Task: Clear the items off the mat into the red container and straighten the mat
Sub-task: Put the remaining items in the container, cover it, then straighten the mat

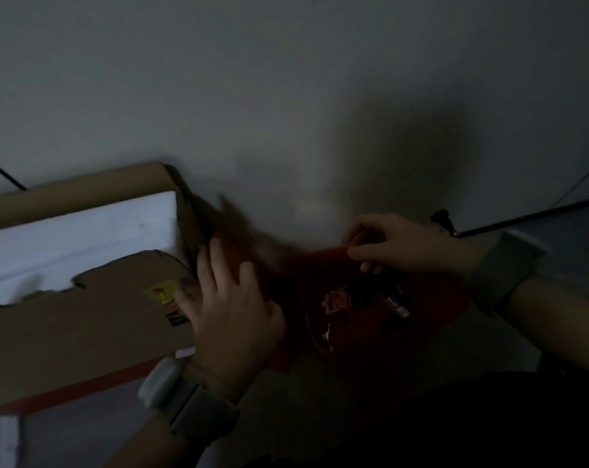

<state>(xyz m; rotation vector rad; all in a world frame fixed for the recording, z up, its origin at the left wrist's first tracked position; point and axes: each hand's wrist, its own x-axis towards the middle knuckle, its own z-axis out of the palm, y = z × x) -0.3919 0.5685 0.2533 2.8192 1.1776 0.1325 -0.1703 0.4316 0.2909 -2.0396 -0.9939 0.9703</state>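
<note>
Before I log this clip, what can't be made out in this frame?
- Mat: not identifiable; the head view is too dark.
- Red container: outline lost in shadow, left side motion-blurred behind the left hand.
- Its contents: a printed packet shows, label unreadable.
- Right hand: fingers pinched, anything held is too small and dim.
- Cardboard box: cut off by the left edge; sticker blurred.

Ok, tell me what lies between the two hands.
In the head view, the red container lies between the left hand and right hand, with dark packets inside; too dim to identify them.
</note>
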